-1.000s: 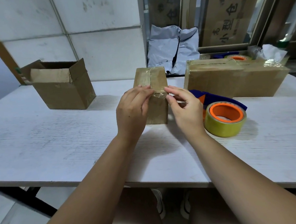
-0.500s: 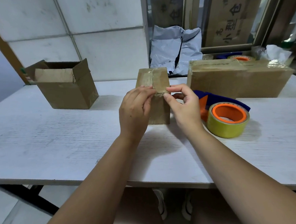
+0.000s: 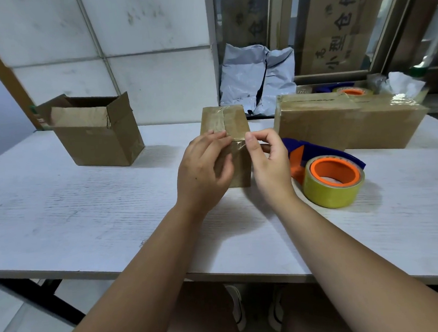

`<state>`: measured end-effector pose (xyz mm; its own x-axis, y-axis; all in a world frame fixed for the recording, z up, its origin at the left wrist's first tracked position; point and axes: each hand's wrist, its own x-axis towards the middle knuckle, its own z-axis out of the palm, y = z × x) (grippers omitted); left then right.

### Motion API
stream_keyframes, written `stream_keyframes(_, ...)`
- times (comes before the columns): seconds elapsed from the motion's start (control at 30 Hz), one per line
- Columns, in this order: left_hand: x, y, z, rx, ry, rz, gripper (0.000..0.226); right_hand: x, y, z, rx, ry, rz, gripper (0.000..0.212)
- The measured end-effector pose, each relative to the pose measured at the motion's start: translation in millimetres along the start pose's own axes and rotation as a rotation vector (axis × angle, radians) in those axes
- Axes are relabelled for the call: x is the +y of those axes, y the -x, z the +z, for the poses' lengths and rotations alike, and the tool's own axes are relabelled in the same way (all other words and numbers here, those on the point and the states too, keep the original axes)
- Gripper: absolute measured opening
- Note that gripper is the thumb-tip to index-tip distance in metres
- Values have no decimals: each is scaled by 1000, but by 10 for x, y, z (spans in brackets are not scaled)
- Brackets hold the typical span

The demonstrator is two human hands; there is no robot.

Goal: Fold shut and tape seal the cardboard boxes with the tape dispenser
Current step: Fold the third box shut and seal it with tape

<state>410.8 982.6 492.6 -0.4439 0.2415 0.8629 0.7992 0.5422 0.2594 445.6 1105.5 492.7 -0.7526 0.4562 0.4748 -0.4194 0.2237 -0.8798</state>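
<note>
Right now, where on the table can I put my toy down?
Bare table lies between the open box and the left hand, and in the near left corner. Right of the small box is crowded: right hand pinching tape, dispenser and long box sit close.

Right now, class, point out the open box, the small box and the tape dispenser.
open box point(image 3: 100, 145): head view, on its front wall.
small box point(image 3: 237, 121): head view, on its taped top face.
tape dispenser point(image 3: 328, 192): head view, on the outer side of its yellow roll.
</note>
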Motion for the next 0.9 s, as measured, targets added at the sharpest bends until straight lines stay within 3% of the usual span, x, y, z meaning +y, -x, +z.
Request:
stream_keyframes(0.5,14,-39,10,54,167,-192,25,-7,-96,-47,-121,51,-28,10)
stream_keyframes(0.9,-33,-38,38,64,69,-132,14,64,-89,-55,-107,302,-177,14)
